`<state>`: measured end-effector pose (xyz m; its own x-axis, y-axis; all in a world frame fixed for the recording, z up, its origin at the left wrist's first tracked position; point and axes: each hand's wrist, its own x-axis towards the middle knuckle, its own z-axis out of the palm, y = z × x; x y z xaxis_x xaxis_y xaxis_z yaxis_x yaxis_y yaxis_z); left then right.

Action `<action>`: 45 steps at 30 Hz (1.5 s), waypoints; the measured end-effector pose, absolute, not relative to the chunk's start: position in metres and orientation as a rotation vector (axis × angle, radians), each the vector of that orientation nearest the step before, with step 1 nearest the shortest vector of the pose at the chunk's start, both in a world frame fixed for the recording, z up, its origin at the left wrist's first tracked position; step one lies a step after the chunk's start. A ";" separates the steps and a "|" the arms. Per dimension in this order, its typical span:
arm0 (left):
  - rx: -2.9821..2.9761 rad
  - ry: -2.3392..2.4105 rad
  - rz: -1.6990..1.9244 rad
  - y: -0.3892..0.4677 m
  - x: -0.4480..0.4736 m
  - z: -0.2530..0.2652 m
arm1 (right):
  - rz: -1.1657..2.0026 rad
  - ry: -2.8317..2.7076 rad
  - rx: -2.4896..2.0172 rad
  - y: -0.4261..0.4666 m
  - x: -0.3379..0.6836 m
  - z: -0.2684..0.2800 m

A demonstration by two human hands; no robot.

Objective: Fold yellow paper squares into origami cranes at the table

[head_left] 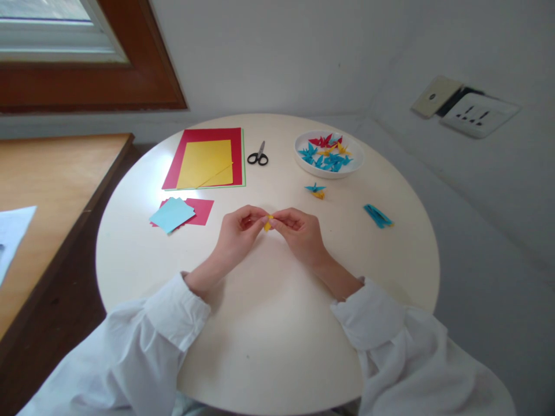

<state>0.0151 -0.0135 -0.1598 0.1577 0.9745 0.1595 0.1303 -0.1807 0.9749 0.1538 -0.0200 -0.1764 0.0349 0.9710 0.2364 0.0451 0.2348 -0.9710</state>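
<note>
A small folded piece of yellow paper [268, 223] is pinched between my two hands over the middle of the round white table [260, 358]. My left hand [240, 231] grips its left side with thumb and fingertips. From the other side my right hand [302, 234] pinches it the same way; the fingers cover much of the paper. Beyond my right hand lie a blue paper crane [315, 188] and a yellow one [319, 195], close together. Red and light blue paper squares [172, 215] lie in a loose pile to the left of my hands.
Farther back are large red and yellow sheets [208, 162], black-handled scissors [259, 155] and a white dish [303, 166] holding several red, yellow and blue cranes [332, 162]. Folded blue strips [378, 215] lie at the right. A wooden desk [65, 173] stands left of the table.
</note>
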 end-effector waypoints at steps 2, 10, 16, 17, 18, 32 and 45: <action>1.515 1.114 1.143 -0.014 0.015 -0.160 | 0.983 -1.318 -1.083 -0.020 0.154 -0.176; 1.574 1.135 1.133 -0.013 0.015 -0.162 | 0.927 -1.372 -1.121 -0.021 0.155 -0.175; 1.545 1.153 1.129 -0.012 0.015 -0.162 | 0.923 -1.389 -1.125 -0.019 0.155 -0.179; 1.540 1.155 1.125 -0.012 0.016 -0.162 | 0.914 -1.400 -1.128 -0.019 0.155 -0.179; 1.535 1.157 1.120 -0.012 0.016 -0.162 | 0.897 -1.415 -1.135 -0.019 0.155 -0.179; 1.382 1.167 1.037 -0.012 0.016 -0.165 | 0.894 -1.468 -1.169 -0.021 0.155 -0.178; 1.231 1.090 1.156 -0.010 0.016 -0.165 | 0.862 -1.625 -1.200 -0.022 0.156 -0.177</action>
